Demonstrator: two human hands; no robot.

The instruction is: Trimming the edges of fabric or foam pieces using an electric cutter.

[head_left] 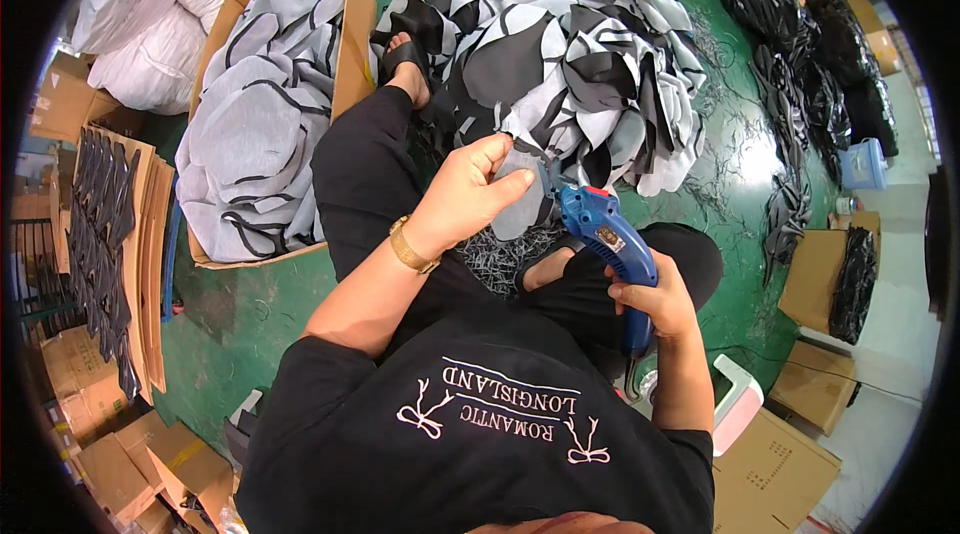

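Observation:
My right hand is wrapped round the handle of a blue electric fabric cutter with a red part on top. Its head points up and left, against the edge of a grey fabric piece. Thumb and fingers of my left hand pinch the top of that piece, which hangs between my legs. The cutter's blade is too small to make out against the cloth. Just beyond my hands lies a big heap of grey and black fabric pieces.
On the left stands a cardboard box filled with grey black-edged pieces. Thin offcut strips litter the green floor below my hands. White sacks are at far left, black plastic bags at far right. A cord runs from the cutter.

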